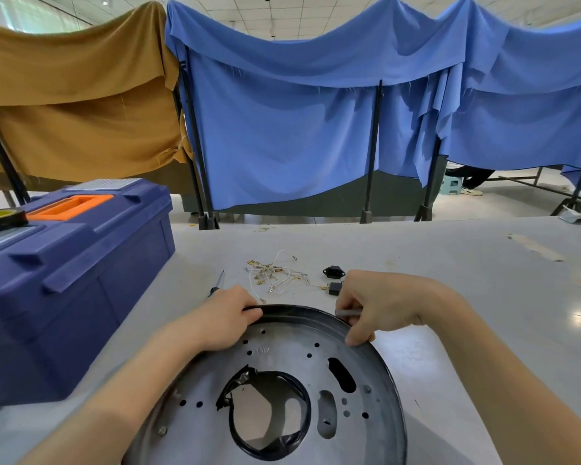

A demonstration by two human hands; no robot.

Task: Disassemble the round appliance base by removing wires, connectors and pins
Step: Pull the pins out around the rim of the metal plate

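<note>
The round metal appliance base [282, 357] lies tilted toward me on the white table, with a large central hole and several small holes. My left hand [225, 317] grips its far rim on the left. My right hand [376, 307] pinches a short grey pin [348, 312] at the far right of the rim, fingertips touching the rim. Beyond the base lie a tangle of white wires with brass terminals [275, 273], a black socket connector [333, 271] and a second small black connector [334, 288].
A blue toolbox [74, 280] with an orange handle stands at the left, a roll of tape [2, 219] on its lid. A screwdriver [217, 283] lies behind my left hand. Blue and tan cloths hang on frames past the table's far edge.
</note>
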